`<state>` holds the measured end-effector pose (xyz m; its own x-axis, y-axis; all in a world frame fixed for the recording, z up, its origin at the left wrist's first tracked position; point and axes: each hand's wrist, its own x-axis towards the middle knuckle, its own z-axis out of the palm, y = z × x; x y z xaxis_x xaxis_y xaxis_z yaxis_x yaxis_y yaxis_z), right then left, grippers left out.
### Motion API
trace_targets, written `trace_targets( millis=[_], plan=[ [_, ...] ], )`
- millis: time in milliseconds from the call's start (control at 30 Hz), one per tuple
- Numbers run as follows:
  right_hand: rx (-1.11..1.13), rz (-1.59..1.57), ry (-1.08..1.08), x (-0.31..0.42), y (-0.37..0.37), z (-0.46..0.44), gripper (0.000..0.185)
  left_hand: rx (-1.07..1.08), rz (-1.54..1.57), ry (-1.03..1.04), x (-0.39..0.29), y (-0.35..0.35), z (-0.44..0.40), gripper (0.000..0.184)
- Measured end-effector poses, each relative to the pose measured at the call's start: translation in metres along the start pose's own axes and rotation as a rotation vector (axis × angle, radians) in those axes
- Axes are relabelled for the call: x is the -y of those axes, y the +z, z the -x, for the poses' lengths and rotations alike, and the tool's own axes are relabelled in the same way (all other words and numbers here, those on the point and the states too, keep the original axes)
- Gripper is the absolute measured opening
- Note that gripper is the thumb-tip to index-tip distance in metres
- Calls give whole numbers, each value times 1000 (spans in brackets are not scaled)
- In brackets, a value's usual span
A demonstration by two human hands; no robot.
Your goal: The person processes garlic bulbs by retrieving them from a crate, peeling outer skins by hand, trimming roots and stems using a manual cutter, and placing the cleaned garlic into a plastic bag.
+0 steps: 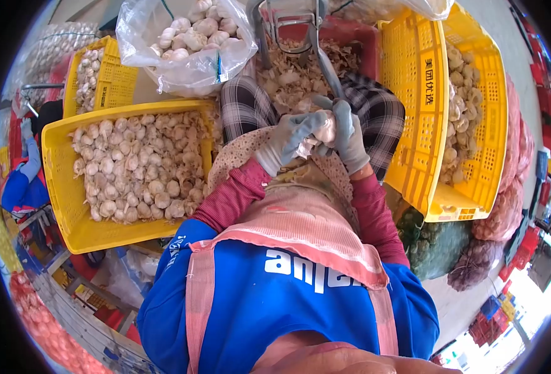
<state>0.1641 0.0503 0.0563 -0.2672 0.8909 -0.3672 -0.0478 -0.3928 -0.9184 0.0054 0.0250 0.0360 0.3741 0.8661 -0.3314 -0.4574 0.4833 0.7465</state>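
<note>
Both gloved hands meet over my lap around a whitish garlic bulb (pixel 325 129). My left hand (pixel 288 138) is closed on the bulb's left side, with the fingers bent over it. On the other side, my right hand (pixel 349 138) also grips the bulb, and its thumb points upward. Loose pale skin hangs beneath the bulb. A grey metal bar (pixel 329 70) curves down from a metal frame (pixel 294 23) to just above my right hand; whether they touch I cannot tell. Beyond the hands, a red tub (pixel 368 45) holds dry garlic skins and stalks (pixel 291 78).
At left stands a yellow crate (pixel 63 206) of garlic bulbs, with a smaller yellow crate (pixel 118 71) behind. A clear plastic bag (pixel 176 78) of bulbs is at upper left. Another yellow crate (pixel 412 118) with garlic stands right, beside mesh sacks (pixel 503 212). A person's blue sleeve (pixel 31 156) shows far left.
</note>
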Motion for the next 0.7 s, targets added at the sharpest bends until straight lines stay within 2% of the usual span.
trace_targets(
  millis=[67,200,267,300,400,467,500,533,567,600,667,700],
  plan=[
    [154,-16,66,1,-5,-2,62,-43,1,-2,3,0,8,61],
    [205,-4,100,0,-3,1,64,41,-39,-57,14,-17,10,62],
    [171,-11,58,-14,-2,-3,64,7,-48,-33,28,-26,9,62],
    [141,-14,29,-19,3,-3,64,42,-31,-88,28,-28,12,64],
    [33,-24,56,-30,10,3,56,-2,241,-87,24,-19,14,64],
    [-92,-67,44,-40,7,6,47,-28,278,-24,20,-17,18,48],
    [-123,31,-79,-55,3,7,43,-120,159,54,13,-9,17,48],
    [-150,130,-197,-39,16,13,40,-117,102,35,10,-8,17,48],
    [-50,-99,-21,-19,21,26,37,-114,45,9,9,-8,20,49],
    [-54,-99,-23,-25,22,25,37,-91,182,23,12,-3,18,50],
    [-86,-130,-60,-42,17,19,52,-116,139,4,13,0,19,49],
    [-43,-125,18,-28,17,23,56,-153,99,-16,14,0,20,48]
  ],
)
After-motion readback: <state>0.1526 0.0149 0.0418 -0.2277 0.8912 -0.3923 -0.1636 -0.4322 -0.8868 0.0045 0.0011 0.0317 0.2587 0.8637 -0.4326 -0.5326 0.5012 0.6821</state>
